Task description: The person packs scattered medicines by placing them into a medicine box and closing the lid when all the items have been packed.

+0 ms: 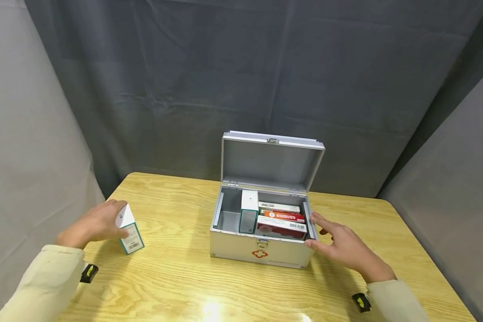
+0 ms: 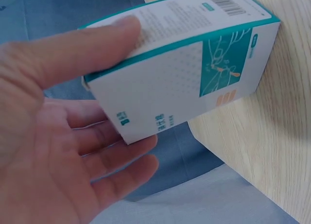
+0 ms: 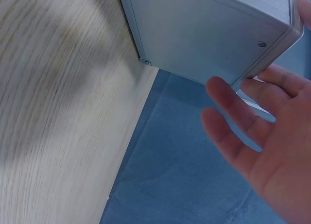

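At the left of the table, my left hand (image 1: 98, 223) grips a white medicine box (image 1: 133, 239) with teal edges. In the left wrist view the thumb lies along its printed side, with a barcode near the far end; the box (image 2: 155, 83) is tilted and some fingertips are behind it. A silver first-aid case (image 1: 225, 246) stands with its lid up. My right hand (image 1: 342, 246) rests lightly at its right side, thumb by the front corner and fingers along the rim. The right wrist view shows loosely bent fingers (image 3: 228, 102) against the metal side.
Inside the case, a white and teal box (image 1: 249, 201) stands upright left of several flat medicine boxes (image 1: 283, 218) in red and white. The compartment's left part shows bare floor. A wooden table (image 1: 165, 286) carries everything, with a grey curtain (image 1: 185, 89) behind it.
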### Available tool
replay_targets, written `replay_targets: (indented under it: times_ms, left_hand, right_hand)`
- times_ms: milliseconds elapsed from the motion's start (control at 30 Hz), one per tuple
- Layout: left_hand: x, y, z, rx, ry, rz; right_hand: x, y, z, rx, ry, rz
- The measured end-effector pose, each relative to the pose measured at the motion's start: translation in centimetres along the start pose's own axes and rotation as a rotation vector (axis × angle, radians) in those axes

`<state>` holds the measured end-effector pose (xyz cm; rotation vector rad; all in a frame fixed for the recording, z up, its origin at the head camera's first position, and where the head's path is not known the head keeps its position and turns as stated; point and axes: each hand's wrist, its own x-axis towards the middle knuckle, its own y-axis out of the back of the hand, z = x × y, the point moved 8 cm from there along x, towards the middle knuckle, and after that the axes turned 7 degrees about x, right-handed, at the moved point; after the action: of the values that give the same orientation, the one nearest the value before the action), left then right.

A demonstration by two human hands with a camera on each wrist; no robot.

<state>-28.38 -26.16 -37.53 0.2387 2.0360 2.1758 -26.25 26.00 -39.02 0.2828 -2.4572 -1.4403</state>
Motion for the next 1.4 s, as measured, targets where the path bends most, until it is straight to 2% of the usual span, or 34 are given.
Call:
replay_targets:
  times_ms: [200, 333, 600, 800, 1067, 1167, 1400]
  left_hand:
    - [-0.1, -0.1, 0.1, -0.022, 0.015, -0.012]
    - [-0.2, -0.1, 0.4, -0.033, 0.037, -0.018]
    - [-0.1, 0.8, 1.2, 0.025, -0.044, 0.058]
    - [-0.4, 2.0, 3.3, 0.041, -0.095, 0.094]
    - [-0.6, 4.0, 6.0, 0.042, -0.151, 0.195]
    - [-0.6, 4.8, 6.9, 0.025, -0.179, 0.197]
    - [-0.1, 5.8, 8.6, -0.022, -0.201, 0.155]
  right_hand:
    - [-0.2, 0.0, 0.1, -0.013, 0.015, 0.005]
    - [-0.1, -0.1, 0.3, -0.007, -0.005, 0.001]
    - [0.2, -0.2, 0.1, 0.003, -0.020, -0.001]
    - [-0.1, 0.5, -0.1, -0.008, -0.006, -0.006]
    - [-0.5, 0.9, 0.2, -0.025, -0.004, -0.011]
    - [-0.3, 0.8, 0.2, -0.009, -0.005, -0.008]
    - [0.0, 0.0, 0.3, 0.005, -0.019, -0.019]
